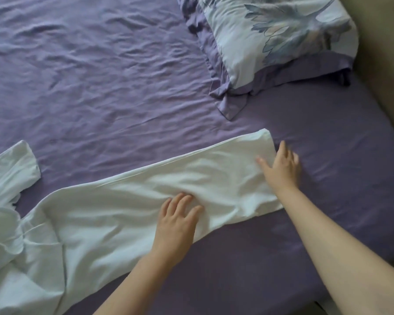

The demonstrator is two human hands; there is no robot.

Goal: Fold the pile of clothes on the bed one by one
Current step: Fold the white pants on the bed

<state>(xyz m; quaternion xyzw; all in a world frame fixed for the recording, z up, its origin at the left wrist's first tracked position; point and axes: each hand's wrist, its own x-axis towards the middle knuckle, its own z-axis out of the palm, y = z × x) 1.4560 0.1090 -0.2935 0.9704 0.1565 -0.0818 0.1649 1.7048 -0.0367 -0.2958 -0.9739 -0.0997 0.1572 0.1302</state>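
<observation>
A pale white garment (127, 201) lies stretched in a long band across the purple bed sheet (100, 87), running from the lower left to the middle right. One sleeve end (16, 164) sticks out at the far left. My left hand (178, 219) presses flat on the garment's middle with fingers spread. My right hand (280, 167) rests with straight fingers on the garment's right end, partly over the sheet; it is a little blurred.
A floral pillow (278, 35) in blue and white with a purple border lies at the upper right. A beige wall or headboard (384, 64) runs along the right side. The bed's near edge shows at the bottom right.
</observation>
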